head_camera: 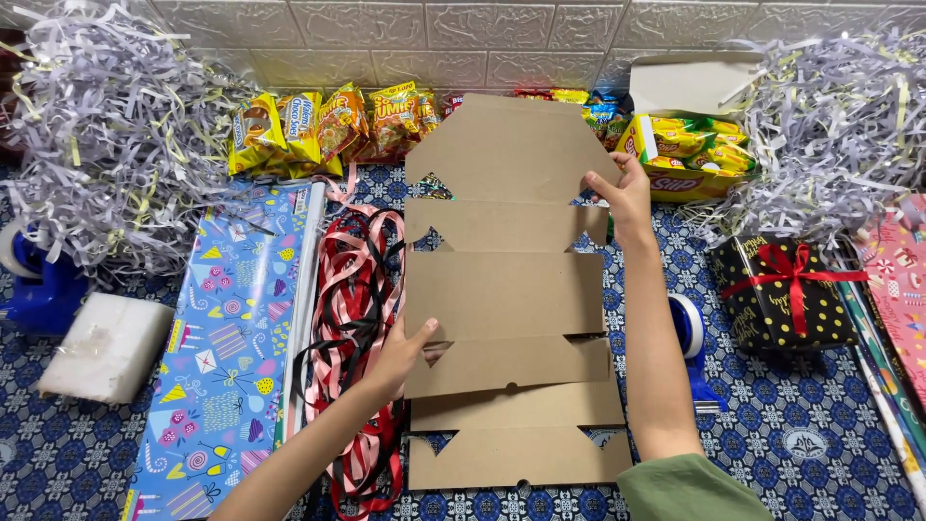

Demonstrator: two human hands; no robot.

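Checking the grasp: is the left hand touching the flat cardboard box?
Touching. The head view shows the left hand with its thumb over the left edge of the flat cardboard box.

A wall of off-white embossed brick-pattern tiles [405,34] runs across the top of the view, its pale grout lines forming neat staggered rows. Below it, the table is covered by a dark blue cloth printed with white and light-blue floral medallions [801,425], which reaches right up to the wall. Soft, even light falls over everything, casting only faint shadows.
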